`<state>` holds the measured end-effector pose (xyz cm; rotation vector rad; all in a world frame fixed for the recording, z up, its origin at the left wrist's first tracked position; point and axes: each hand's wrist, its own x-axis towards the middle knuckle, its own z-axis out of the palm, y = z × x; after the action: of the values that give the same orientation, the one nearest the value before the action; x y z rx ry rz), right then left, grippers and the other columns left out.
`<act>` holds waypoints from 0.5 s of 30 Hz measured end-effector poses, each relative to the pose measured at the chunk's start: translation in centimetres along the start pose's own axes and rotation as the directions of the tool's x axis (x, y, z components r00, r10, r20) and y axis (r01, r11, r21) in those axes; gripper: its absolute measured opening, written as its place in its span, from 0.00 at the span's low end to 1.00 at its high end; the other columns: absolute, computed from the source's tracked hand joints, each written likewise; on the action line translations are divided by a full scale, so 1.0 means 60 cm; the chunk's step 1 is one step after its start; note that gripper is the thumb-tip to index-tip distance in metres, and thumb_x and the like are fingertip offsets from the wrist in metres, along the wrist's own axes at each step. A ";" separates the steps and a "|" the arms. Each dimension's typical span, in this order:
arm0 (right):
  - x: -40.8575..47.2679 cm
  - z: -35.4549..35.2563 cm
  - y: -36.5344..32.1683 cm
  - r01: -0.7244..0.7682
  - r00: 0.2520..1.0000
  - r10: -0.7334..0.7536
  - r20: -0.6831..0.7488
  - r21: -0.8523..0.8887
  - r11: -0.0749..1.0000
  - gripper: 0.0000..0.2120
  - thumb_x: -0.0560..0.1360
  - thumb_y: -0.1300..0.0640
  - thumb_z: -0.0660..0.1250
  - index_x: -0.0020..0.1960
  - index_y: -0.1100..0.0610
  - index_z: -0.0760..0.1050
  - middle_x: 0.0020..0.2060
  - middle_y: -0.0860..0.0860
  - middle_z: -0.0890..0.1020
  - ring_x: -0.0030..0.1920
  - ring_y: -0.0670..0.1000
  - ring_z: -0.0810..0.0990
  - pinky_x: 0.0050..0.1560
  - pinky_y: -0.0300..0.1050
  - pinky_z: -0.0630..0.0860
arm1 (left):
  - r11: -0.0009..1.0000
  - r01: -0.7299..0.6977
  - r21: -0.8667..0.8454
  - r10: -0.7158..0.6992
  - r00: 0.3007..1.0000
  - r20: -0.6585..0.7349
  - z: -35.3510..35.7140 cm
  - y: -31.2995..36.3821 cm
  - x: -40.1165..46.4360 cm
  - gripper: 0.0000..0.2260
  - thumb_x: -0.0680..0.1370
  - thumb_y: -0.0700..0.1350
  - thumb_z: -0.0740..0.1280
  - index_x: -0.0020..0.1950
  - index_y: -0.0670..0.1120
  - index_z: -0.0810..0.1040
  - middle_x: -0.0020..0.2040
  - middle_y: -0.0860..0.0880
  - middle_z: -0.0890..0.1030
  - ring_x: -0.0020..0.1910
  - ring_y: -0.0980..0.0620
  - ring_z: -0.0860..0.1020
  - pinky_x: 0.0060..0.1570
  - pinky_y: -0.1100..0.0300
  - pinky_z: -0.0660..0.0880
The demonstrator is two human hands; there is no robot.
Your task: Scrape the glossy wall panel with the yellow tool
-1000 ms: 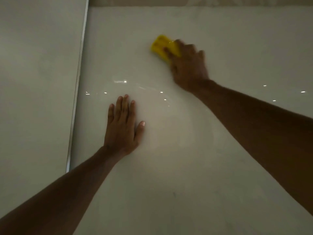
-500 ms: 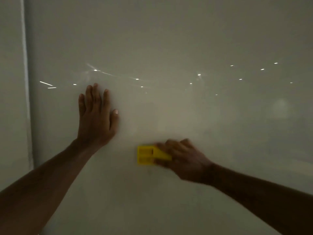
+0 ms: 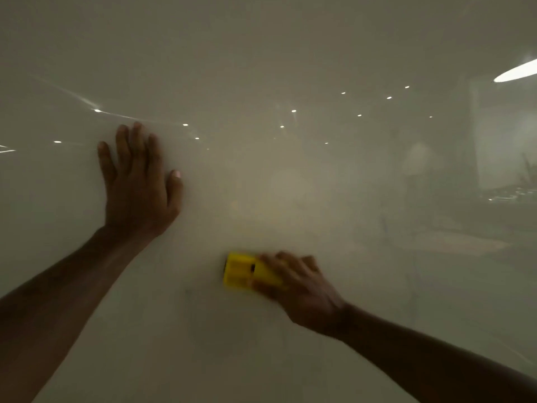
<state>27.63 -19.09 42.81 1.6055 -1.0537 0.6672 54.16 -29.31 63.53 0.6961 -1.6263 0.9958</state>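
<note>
The glossy pale wall panel (image 3: 290,59) fills the view and mirrors ceiling lights. My right hand (image 3: 299,289) grips the yellow tool (image 3: 241,270), a small flat plastic scraper, and presses it against the panel at lower centre; its wide end points left and it is blurred by motion. My left hand (image 3: 136,184) lies flat on the panel up and to the left of the tool, fingers spread and pointing upward, holding nothing.
Faint reflections of a room and a bright strip light (image 3: 517,72) show on the panel's right side. Small light spots dot the panel across its middle. No edge of the panel shows now.
My right hand carried the yellow tool from high on the panel down to below my left hand, then a little rightward. The view shifted right, so the panel's left seam left the frame.
</note>
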 end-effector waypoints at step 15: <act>-0.039 -0.058 0.156 -0.557 0.795 0.548 -0.262 0.045 0.829 0.25 0.80 0.55 0.64 0.76 0.47 0.67 0.74 0.59 0.69 0.63 0.67 0.74 0.56 0.63 0.74 | 0.989 -0.146 -0.021 0.146 0.989 0.030 0.025 0.153 0.045 0.29 0.82 0.51 0.55 0.78 0.34 0.62 0.81 0.33 0.61 0.81 0.30 0.55 0.78 0.30 0.46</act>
<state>18.60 -15.60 46.21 1.1222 -1.3327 1.2147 45.04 -26.09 63.57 0.5891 -1.7315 1.0780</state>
